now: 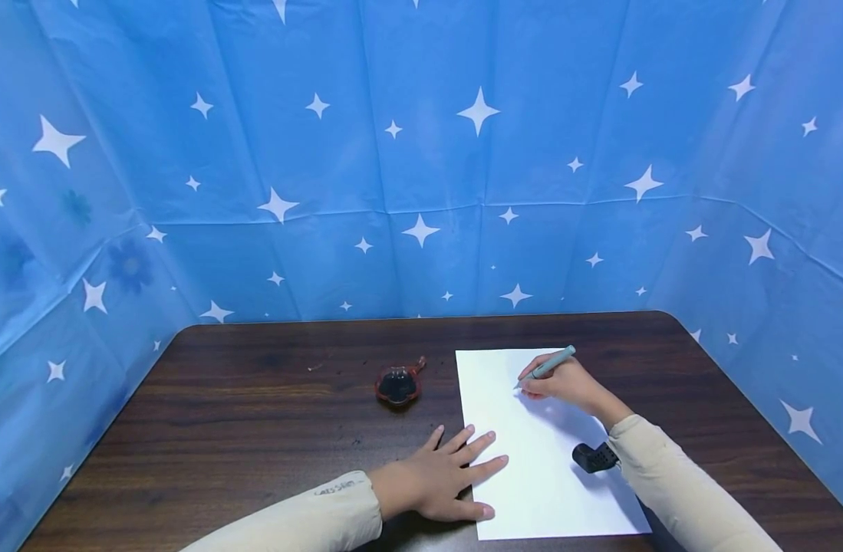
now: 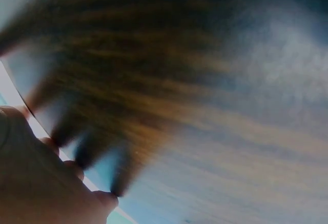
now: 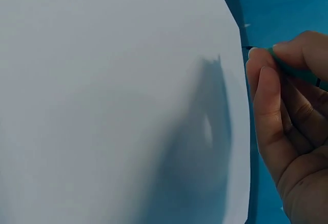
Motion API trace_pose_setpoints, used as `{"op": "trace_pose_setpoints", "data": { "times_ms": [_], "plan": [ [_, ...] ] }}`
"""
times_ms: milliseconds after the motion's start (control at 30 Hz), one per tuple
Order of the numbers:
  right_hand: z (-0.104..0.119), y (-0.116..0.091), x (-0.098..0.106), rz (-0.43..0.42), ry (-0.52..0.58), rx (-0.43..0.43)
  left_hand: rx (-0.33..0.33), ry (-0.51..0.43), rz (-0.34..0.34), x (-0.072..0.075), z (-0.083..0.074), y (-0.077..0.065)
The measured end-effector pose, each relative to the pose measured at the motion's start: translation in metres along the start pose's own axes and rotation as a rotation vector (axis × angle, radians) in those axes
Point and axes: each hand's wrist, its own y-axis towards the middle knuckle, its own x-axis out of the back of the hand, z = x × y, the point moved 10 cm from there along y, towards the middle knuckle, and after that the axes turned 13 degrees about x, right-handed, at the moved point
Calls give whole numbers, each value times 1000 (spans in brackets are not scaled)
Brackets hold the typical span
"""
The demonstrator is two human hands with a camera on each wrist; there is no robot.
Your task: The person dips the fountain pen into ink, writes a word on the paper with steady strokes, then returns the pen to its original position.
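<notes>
A blank white sheet of paper (image 1: pixel 525 483) lies on the dark wooden table. My right hand (image 1: pixel 566 381) pinches a slim blue-green pen (image 1: pixel 558 359), held slanted with its tip right at the upper part of the sheet. In the right wrist view the thumb and fingers (image 3: pixel 269 90) close around the pen, mostly hiding it, and the hand's shadow falls across the paper. My left hand (image 1: pixel 445 477) lies flat with fingers spread, fingertips resting on the sheet's left edge and palm over the table. The left wrist view catches those fingertips at the paper's edge.
Left of the paper sits a small reddish see-through dish (image 1: pixel 380 393) with a short handle, holding dark liquid. A black wrist camera (image 1: pixel 596 458) hangs from the right sleeve over the sheet. A blue star-patterned curtain (image 1: pixel 435 169) stands behind and beside the table.
</notes>
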Motion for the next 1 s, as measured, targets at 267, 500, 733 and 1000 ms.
{"op": "trace_pose_setpoints", "data": {
  "times_ms": [267,500,733,1000],
  "plan": [
    [4,1,-7,18,-28,-5,4,-10,21,-2,2,2],
    [7,4,-11,18,-40,25,4,-16,30,-4,3,4],
    [9,6,-15,25,-84,43,3,5,18,0,1,0],
    [20,7,-18,35,-176,105,4,28,10,-4,3,3]
  ]
}}
